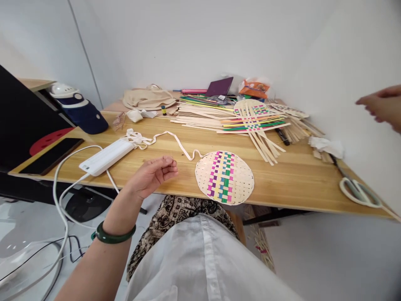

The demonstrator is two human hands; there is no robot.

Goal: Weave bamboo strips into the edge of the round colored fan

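My left hand hovers over the front edge of the table, thumb and forefinger pinched together. Something very thin may be between those fingertips, too small to name. Far to the right, raised well above the table, my right hand is partly cut off by the picture edge. Its fingertips are pressed together, and what they hold, if anything, cannot be made out. A round woven mat with pink, purple, blue and green strips lies between the hands, touching neither. White ribbon runs from its upper left edge across the table.
A white power strip, dark tablet and blue bottle are at left. Loose weaving strips and a part-woven piece lie at the back. Scissors rest at the right edge. Cables hang off the left front.
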